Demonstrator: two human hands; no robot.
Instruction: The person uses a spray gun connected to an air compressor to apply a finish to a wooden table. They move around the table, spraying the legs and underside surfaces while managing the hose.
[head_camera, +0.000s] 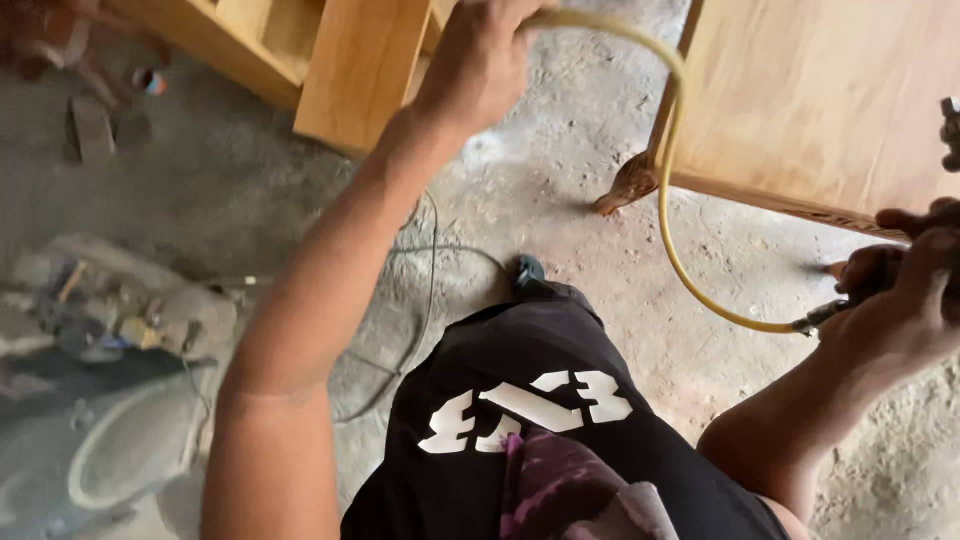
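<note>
The left hand (480, 65) is clenched around a yellow hose (668, 160), held high by a wooden frame (360, 70). The hose loops down to a tool (870, 285) grasped in the right hand (905, 300), beside a wooden panel's (820, 100) lower edge above the dusty floor (560, 180).

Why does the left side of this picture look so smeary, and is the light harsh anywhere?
In the head view, the pile of small tools on the grey floor is soft and blurred, while the left hand, gripping the yellow rubber hose, and the right hand look sharper. Light is even and diffuse; the pale wooden panel shows no glare, and shadows are faint.
</note>
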